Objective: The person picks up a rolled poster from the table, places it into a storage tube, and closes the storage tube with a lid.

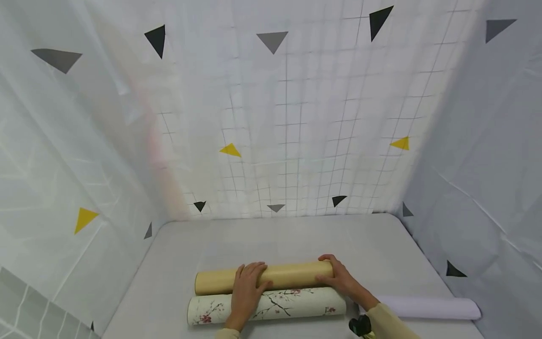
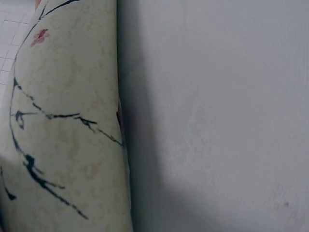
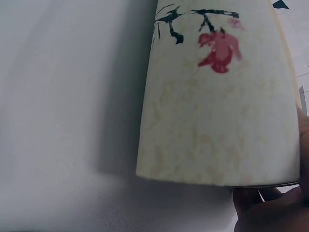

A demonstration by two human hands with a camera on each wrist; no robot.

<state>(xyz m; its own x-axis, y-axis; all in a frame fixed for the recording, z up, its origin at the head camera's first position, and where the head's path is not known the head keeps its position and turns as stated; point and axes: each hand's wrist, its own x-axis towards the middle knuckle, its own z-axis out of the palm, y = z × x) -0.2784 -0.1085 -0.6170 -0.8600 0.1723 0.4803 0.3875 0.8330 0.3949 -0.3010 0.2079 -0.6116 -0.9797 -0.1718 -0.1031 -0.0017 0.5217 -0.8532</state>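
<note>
A plain yellow wallpaper roll (image 1: pixel 294 275) lies crosswise near the front of the table. Along its near side is a cream wallpaper roll (image 1: pixel 305 303) with dark branches and pink blossoms. My left hand (image 1: pixel 247 289) reaches over the cream roll and holds the yellow one left of its middle, thumb on the near side. At the yellow roll's right end, my right hand (image 1: pixel 340 278) grips with fingers behind and thumb in front. The cream roll (image 2: pixel 67 101) fills the left of the left wrist view. In the right wrist view, fingers (image 3: pixel 270 212) show beyond its end.
To the right, a pale lilac roll (image 1: pixel 427 307) lies partly behind the right sleeve (image 1: pixel 387 322). A small black object (image 1: pixel 360 325) sits beside that sleeve. White sheet walls (image 1: pixel 288 117) with grid lines and triangle marks enclose the white table (image 1: pixel 275 240).
</note>
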